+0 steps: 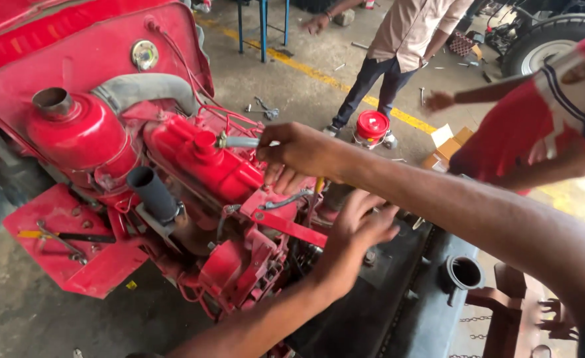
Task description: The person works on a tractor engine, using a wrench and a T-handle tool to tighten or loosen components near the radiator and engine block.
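Observation:
A red tractor engine (pixel 199 166) fills the left and middle of the view. My right hand (pixel 299 154) reaches in from the right, its fingers closed around the end of a short grey tube (pixel 239 141) on top of the engine. A thin yellow piece (pixel 319 185) shows just under that hand; what it belongs to is unclear. My left hand (pixel 362 225) comes up from below and lies with spread fingers on the dark rear part of the engine, beside a red bracket (pixel 292 227). Nothing shows in its grasp.
A red air-cleaner canister (pixel 80 132) and a black hose (pixel 152 192) stand at the left. A person in a red shirt (pixel 537 126) leans in at the right, another person (pixel 398 46) stands behind. A red-lidded can (pixel 372 126), a cardboard box (pixel 448 146) and loose tools lie on the concrete floor.

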